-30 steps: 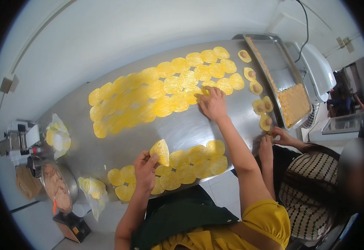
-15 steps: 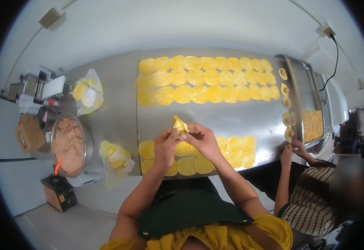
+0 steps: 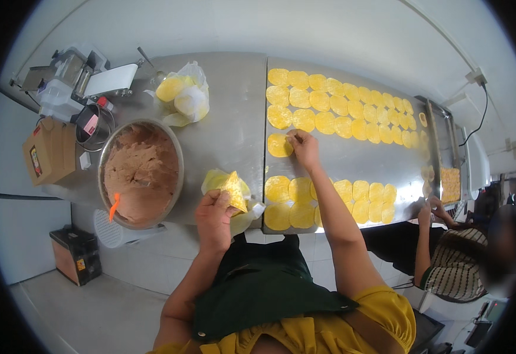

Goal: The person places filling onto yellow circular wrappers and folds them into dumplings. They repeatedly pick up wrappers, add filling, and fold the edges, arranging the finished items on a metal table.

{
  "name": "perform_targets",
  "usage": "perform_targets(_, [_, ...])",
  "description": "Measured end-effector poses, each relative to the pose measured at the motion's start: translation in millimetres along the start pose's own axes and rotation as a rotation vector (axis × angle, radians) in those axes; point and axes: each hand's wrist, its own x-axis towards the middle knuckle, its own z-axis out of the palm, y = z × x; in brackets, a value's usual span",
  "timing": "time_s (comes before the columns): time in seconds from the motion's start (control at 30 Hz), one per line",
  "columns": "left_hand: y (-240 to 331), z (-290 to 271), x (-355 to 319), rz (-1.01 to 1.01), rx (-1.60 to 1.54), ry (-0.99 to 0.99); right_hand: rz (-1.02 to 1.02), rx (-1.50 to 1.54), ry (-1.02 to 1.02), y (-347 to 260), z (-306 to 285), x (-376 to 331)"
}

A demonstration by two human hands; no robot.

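My left hand (image 3: 212, 221) pinches a small sheaf of yellow dough wrappers (image 3: 235, 191), held up just above the near part of the table. With bent fingertips my right hand (image 3: 305, 148) grips the right edge of a single round dough wrapper (image 3: 278, 145), which lies on the metal table below the far rows. Three far rows of yellow wrappers (image 3: 321, 100) run rightward. Two near rows (image 3: 302, 214) lie close to the table's front edge, partly covered by my right forearm. A plastic-wrapped pile of wrappers (image 3: 243, 222) sits partly behind my left hand.
A large metal bowl (image 3: 177, 177) of pinkish-brown filling (image 3: 140, 168) with an orange-handled tool (image 3: 114, 206) stands left. Behind are another bagged wrapper pile (image 3: 192, 103), a cardboard box (image 3: 54, 150) and a machine (image 3: 110, 79). A co-worker's hands (image 3: 433, 209) work at right beside metal trays (image 3: 444, 127).
My hands have parted: the left moved left with the wrappers, the right reached forward to a wrapper now lying on the table. The view has shifted left.
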Motion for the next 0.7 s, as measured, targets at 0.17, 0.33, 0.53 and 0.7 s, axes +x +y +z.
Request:
perform_targets(0.17, [9.3,-21.2,3.6,-0.051,0.015,-0.046,0.042,-0.115,0.015,-4.8,11.5,9.9])
perform_targets(0.33, [3.2,-17.2,17.8,-0.134,-0.022,-0.084,-0.072,-0.264,0.184,-34.0,9.2,-6.2])
perform_targets(0.53, [-44.2,4.7,54.6,-0.198,-0.051,-0.160,0.216,0.580,-0.325,-116.8,-11.9,-89.5])
perform_targets(0.7, [-72.9,34.5,64.9,-0.178,0.018,-0.230,0.126,0.689,-0.285,-107.8,-26.9,-96.6])
